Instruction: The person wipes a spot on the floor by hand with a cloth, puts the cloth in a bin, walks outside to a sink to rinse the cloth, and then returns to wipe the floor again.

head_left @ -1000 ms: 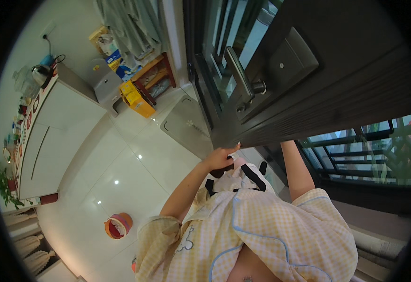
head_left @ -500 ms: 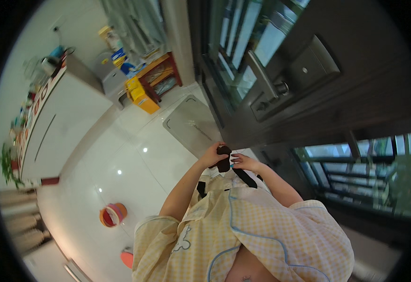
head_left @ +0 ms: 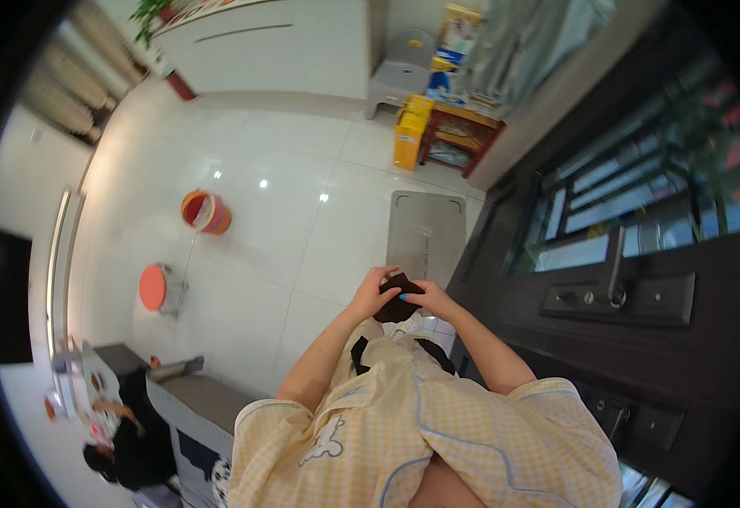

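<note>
A small, dark brown item (head_left: 400, 306) that looks like soft folded cloth hangs in front of my body; its exact kind cannot be told. My left hand (head_left: 372, 292) grips its left edge, thumb on the near face. On the opposite edge my right hand (head_left: 431, 298) pinches it, a blue-painted thumbnail showing on the dark surface. Below the hands are my yellow checked clothes (head_left: 370, 364) with black strips at both sides, and a pale shoe is partly visible past the item.
A dark door (head_left: 573, 356) with a lever handle (head_left: 615, 271) stands close on my right. Beyond my hands lies a grey mat (head_left: 425, 229). A small wooden rack (head_left: 463, 140), yellow box (head_left: 411, 131), orange bucket (head_left: 207, 212) and orange-topped stool (head_left: 157, 288) stand around. Another person (head_left: 137, 432) is at lower left.
My view has swung round, bringing the other person and the sofa in. The right hand, earlier loose beside the dark item, now grips it too, and the item looks spread wider.
</note>
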Demonstrator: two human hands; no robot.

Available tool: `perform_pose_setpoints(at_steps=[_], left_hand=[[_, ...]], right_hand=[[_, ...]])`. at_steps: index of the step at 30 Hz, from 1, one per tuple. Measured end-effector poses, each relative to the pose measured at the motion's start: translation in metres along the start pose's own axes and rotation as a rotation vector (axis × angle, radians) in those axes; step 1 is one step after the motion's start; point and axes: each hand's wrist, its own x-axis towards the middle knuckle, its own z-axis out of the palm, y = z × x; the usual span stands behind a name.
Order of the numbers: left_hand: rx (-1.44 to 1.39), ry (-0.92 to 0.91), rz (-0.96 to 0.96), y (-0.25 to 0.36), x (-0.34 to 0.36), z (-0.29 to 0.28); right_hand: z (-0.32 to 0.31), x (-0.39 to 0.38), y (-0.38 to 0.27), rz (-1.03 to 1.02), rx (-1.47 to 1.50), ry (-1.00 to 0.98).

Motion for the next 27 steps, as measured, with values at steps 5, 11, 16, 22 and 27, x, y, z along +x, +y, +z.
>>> perform_pose_setpoints(at_steps=[5, 11, 16, 22, 27], left_hand=[[-0.035, -0.142, -0.346, -0.034, -0.05, -0.054], [-0.346, 0.075, -0.337, -0.073, -0.085, -0.136], [-0.634, 0.345, -0.287, -0.098, -0.135, -0.242], [-0.881, 0.608, -0.28, -0.128, -0.182, -0.354], [-0.822, 0.909, -0.344, -0.188, -0.204, -0.422]], right_hand=[[0.06, 0.031, -0.025, -0.011, -0.181, -0.087], [0.138, 0.117, -0.029, -0.194, -0.279, -0.137], [0.244, 0.199, -0.068, 0.067, -0.008, -0.279], [0.376, 0.273, -0.09, 0.316, 0.243, -0.668], [0.456, 0.332, -0.112, 0.222, 0.132, -0.704]])
